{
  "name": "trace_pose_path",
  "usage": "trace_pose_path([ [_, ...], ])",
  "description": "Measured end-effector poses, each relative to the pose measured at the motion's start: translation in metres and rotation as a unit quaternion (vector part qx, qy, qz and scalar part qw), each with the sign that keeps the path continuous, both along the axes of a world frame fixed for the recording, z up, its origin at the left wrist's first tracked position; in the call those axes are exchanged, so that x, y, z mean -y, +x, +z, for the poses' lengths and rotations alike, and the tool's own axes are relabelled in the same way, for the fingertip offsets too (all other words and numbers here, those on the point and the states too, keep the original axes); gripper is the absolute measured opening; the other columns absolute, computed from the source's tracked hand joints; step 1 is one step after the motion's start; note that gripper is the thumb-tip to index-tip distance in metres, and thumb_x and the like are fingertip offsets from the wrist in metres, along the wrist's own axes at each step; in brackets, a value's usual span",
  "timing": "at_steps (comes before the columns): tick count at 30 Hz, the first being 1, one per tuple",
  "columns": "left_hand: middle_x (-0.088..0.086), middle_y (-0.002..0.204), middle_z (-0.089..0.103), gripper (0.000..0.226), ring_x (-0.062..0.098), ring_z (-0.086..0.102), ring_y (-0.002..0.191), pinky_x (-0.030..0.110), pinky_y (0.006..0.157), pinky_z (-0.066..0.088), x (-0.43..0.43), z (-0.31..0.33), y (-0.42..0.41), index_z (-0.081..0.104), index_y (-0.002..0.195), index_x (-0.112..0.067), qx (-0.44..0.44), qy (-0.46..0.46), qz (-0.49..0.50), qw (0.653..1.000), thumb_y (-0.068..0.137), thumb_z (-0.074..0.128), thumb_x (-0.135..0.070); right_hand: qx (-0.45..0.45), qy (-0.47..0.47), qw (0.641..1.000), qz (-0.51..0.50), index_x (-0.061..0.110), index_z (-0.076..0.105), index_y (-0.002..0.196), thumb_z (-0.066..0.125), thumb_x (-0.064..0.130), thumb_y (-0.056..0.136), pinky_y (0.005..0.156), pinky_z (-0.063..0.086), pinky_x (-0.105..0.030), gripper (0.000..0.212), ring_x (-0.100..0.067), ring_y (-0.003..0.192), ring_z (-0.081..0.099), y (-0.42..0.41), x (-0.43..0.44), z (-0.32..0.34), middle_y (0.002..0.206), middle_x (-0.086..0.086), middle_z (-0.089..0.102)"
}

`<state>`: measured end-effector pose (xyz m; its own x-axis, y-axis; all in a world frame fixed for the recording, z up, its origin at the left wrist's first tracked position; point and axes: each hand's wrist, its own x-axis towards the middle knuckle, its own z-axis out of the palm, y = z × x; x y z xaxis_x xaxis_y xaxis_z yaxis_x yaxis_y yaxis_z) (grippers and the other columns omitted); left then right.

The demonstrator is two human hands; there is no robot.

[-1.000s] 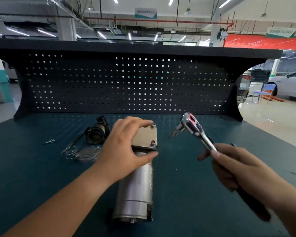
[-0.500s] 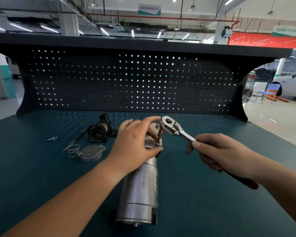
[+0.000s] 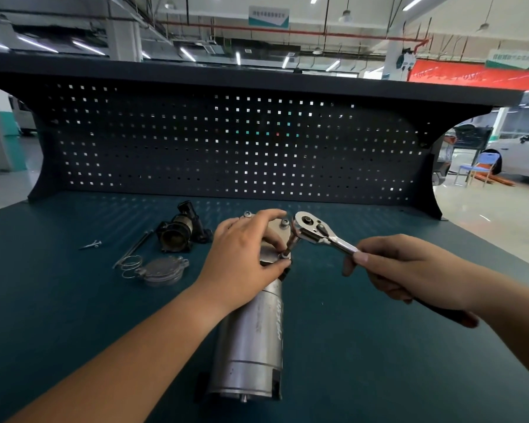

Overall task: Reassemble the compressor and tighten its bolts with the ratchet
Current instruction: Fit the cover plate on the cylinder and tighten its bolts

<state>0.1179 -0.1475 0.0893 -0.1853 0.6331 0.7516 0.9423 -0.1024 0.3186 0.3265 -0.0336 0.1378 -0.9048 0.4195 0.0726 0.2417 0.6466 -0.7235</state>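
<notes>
A silver compressor (image 3: 254,340) lies lengthwise on the desk (image 3: 74,315). The left hand (image 3: 245,257), fingers curled, grips its end plate (image 3: 276,234) at the 12 o'clock end. The right hand (image 3: 400,270), at 3 o'clock, is wrapped round the ratchet (image 3: 324,235) handle, its bit set on a bolt (image 3: 284,255) at the plate's near corner.

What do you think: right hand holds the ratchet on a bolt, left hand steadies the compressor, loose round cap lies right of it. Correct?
One slip: the head view shows the round cap lying left of the compressor, not right. The right hand holds the ratchet on a bolt, and the left hand steadies the compressor.
</notes>
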Motion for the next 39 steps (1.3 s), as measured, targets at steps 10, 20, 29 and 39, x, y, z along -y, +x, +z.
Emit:
trace_pose_path([
  [10, -0.02, 0.082, 0.064, 0.053, 0.001, 0.054, 0.09, 0.033, 0.099, 0.032, -0.002, 0.0, -0.001, 0.052, 0.117, -0.023, 0.007, 0.002, -0.007, 1.0, 0.072, 0.08, -0.026, 0.045, 0.047, 0.998, 0.018, 0.027, 0.068, 0.086, 0.045, 0.048, 0.086, 0.049, 0.039, -0.021, 0.031, -0.01, 0.047, 0.039, -0.007, -0.007, 0.022, 0.051, 0.009, 0.042],
  [20, -0.02, 0.088, 0.063, 0.046, 0.004, 0.053, 0.09, 0.044, 0.097, 0.037, 0.001, 0.007, -0.001, 0.063, 0.105, -0.023, -0.013, -0.002, -0.008, 1.0, 0.066, 0.083, -0.037, 0.133, 0.181, 0.972, 0.074, 0.041, 0.064, 0.091, 0.047, 0.039, 0.095, 0.064, 0.041, -0.012, 0.018, -0.001, 0.062, 0.053, -0.017, -0.028, 0.045, 0.063, 0.013, 0.054],
  [29, -0.015, 0.092, 0.069, 0.035, 0.001, 0.057, 0.095, 0.016, 0.087, 0.043, 0.0, 0.021, 0.006, 0.071, 0.095, -0.032, 0.107, 0.013, -0.126, 0.986, 0.061, 0.08, -0.039, 0.138, 0.195, 0.968, 0.083, 0.041, 0.068, 0.095, 0.051, 0.036, 0.095, 0.062, 0.038, -0.008, 0.018, 0.002, 0.059, 0.051, -0.017, -0.035, 0.052, 0.063, 0.013, 0.055],
  [39, -0.011, 0.082, 0.066, 0.034, 0.004, 0.058, 0.085, 0.015, 0.079, 0.045, -0.001, 0.02, 0.002, 0.068, 0.077, -0.045, 0.162, 0.0, -0.11, 0.981, 0.061, 0.086, -0.022, 0.108, 0.299, 0.947, 0.04, 0.023, 0.064, 0.08, 0.057, 0.041, 0.088, 0.058, 0.04, -0.014, 0.02, -0.001, 0.058, 0.051, -0.029, -0.033, 0.068, 0.065, 0.008, 0.062],
])
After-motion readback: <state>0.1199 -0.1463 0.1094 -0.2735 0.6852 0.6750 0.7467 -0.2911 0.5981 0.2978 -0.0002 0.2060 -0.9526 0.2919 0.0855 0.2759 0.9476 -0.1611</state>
